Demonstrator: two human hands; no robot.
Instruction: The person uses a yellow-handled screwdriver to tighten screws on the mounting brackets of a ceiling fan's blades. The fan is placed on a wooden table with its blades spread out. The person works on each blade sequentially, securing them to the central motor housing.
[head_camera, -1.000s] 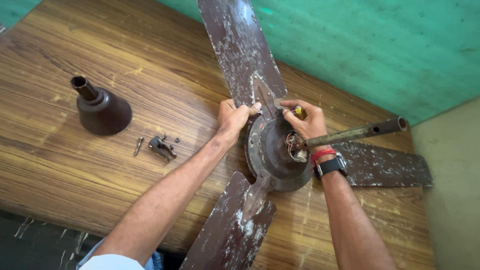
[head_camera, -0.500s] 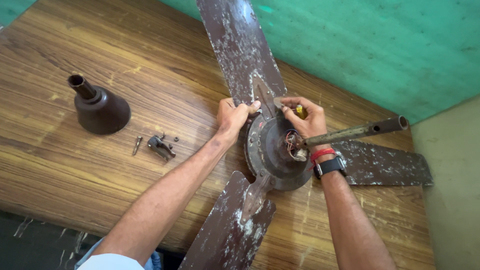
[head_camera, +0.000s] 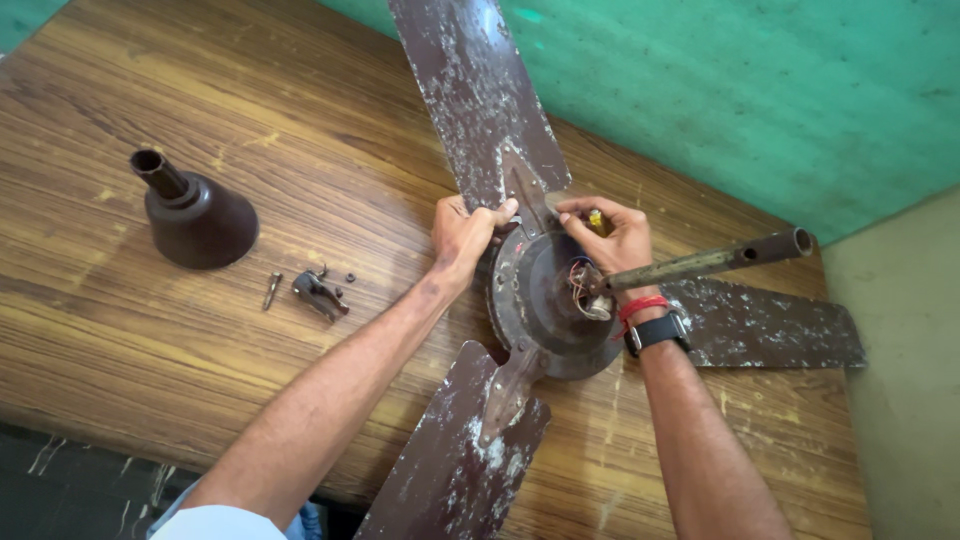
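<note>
One fan (head_camera: 545, 300) with three blades; left hand (head_camera: 462, 235) grips its top blade's base, right hand (head_camera: 610, 240) beside pinches a yellow tool (head_camera: 596, 220).

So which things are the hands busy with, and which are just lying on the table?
Being worked on:
- ceiling fan, gripped at its hub by the left hand
- yellow-handled tool, in the right hand

Just lying there:
- brown cone-shaped cover
- small metal clamp
- loose bolt
</note>
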